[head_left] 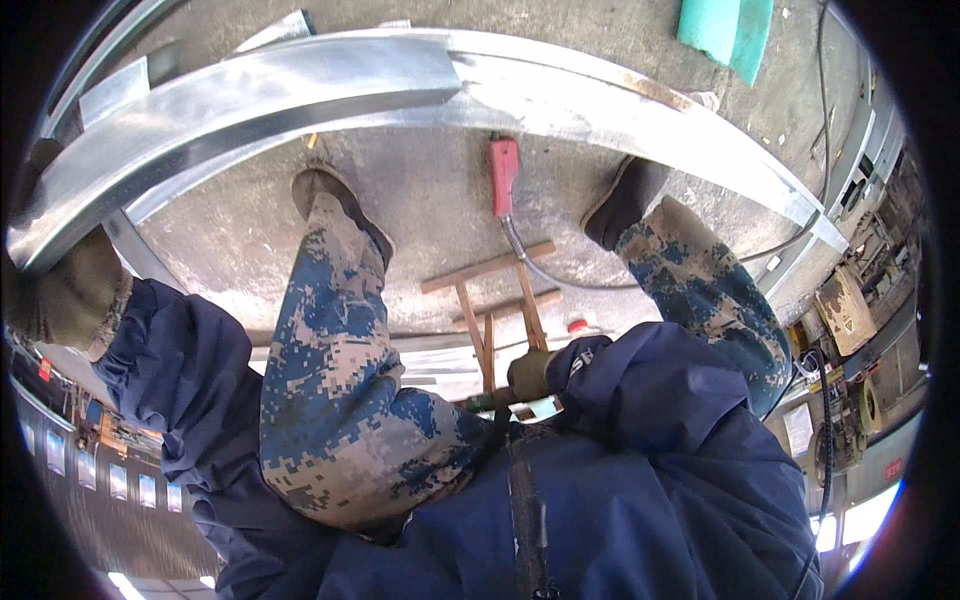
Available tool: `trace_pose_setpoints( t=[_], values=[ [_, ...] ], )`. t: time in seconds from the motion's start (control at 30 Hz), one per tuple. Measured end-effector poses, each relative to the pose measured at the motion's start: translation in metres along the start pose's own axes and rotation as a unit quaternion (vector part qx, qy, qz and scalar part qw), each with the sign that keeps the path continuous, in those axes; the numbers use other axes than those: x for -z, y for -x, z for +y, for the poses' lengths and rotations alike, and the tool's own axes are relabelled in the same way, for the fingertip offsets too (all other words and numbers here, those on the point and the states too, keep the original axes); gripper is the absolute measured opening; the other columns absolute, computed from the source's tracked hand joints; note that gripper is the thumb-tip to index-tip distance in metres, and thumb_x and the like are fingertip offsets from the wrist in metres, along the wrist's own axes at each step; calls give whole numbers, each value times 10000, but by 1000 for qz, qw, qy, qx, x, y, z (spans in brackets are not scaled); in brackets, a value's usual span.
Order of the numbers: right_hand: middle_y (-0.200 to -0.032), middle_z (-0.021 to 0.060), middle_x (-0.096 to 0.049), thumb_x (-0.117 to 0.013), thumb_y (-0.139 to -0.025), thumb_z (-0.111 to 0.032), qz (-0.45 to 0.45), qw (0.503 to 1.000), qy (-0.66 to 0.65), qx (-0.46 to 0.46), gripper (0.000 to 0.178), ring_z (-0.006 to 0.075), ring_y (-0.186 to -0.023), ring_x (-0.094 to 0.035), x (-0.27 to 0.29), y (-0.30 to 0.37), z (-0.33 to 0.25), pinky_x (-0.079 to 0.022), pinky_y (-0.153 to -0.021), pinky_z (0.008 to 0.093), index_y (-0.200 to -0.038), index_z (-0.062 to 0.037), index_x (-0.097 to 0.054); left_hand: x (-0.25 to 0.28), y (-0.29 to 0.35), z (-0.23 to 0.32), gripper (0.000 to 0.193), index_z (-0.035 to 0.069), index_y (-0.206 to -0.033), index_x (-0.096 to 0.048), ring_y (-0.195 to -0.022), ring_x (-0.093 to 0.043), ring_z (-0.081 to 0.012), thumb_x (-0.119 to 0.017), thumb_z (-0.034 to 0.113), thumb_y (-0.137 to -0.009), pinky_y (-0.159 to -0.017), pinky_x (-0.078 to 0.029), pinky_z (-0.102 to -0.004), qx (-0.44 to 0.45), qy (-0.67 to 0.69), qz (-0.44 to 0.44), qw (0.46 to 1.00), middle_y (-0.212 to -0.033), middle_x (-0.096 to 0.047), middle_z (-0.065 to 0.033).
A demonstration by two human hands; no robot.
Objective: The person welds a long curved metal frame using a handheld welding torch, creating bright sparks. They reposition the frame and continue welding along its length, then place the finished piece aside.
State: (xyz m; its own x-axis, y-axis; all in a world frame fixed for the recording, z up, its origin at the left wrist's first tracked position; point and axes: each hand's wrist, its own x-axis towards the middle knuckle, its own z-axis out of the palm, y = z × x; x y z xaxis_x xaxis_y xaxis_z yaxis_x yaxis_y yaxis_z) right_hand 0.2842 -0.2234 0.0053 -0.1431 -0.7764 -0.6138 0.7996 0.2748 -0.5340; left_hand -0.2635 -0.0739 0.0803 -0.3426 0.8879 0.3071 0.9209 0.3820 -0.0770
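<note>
At the far left, my left hand (pixel 70 295), in a dark olive work glove, is closed round the end of a long curved silvery metal channel (pixel 270 85). The channel lies along another pale metal beam (pixel 620 110), running across the view ahead of my feet. My right hand (pixel 530 375), gloved the same way, is close to my lap, its fingers curled. A dark greenish piece (pixel 485 402) shows beside it, mostly hidden by clothing, so I cannot make out what the hand holds. Between my feet, a red tool handle (pixel 503 175) with a spring-sleeved cable lies on the floor.
A wooden frame (pixel 490 268) stands below my right hand. The dark cable (pixel 600 287) runs rightward past my right leg. Green sheet material (pixel 725 35) lies at the far right, metal offcuts (pixel 115 92) at far left. Shelves of tools and parts (pixel 850 310) line the right.
</note>
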Motion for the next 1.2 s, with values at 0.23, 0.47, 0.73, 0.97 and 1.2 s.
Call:
trace_pose_setpoints(
  t=[0.23, 0.47, 0.73, 0.97, 1.2],
  values=[
    [-1249, 160, -738, -563, -1002, -451, 113, 993, 21, -14, 480, 323, -1228, -678, 35, -16, -4, -498, -1059, 495, -1217, -69, -758, 9, -18, -7, 323, -25, -1086, -699, -1273, -606, -415, -774, 152, -827, -1249, -302, -605, 209, 864, 10, 458, -1173, -698, -245],
    [-1234, 195, -682, -742, -929, -334, 829, 551, 17, 99, 508, 393, -1093, -680, 139, 157, -74, -562, -906, 516, -1349, -70, -630, 21, 27, 56, 258, 51, -1191, -740, -1145, -675, -282, -644, 216, -1018, -1149, -481, -487, 265, 837, 40, 477, -1139, -723, -134],
    [-1333, 165, -650, -791, -836, -220, 820, 569, 69, 14, 658, 379, -1226, -624, 147, 178, -8, -500, -1034, 518, -1445, -107, -567, 0, 89, 159, 248, 49, -1198, -661, -1064, -681, -247, -728, 169, -992, -1015, -591, -457, 443, 825, -2, 352, -1108, -694, -104],
    [-1135, 167, -721, -821, -830, -201, 796, 603, 24, 43, 579, 375, -1091, -679, 156, 179, 17, -538, -943, 470, -1378, -163, -639, -53, 80, 172, 272, 32, -1161, -656, -906, -668, -254, -744, 234, -1002, -861, -613, -417, 595, 740, -25, 313, -1008, -666, -100],
    [-1196, 126, -730, -867, -817, -103, 732, 649, -112, 175, 636, 249, -1100, -692, 191, 176, 51, -539, -964, 350, -1413, -98, -648, -72, 91, 163, 554, -12, -1278, -656, -1032, -714, -273, -797, 401, -937, -799, -648, -411, 637, 622, -141, 433, -1206, -703, -152]
  ],
)
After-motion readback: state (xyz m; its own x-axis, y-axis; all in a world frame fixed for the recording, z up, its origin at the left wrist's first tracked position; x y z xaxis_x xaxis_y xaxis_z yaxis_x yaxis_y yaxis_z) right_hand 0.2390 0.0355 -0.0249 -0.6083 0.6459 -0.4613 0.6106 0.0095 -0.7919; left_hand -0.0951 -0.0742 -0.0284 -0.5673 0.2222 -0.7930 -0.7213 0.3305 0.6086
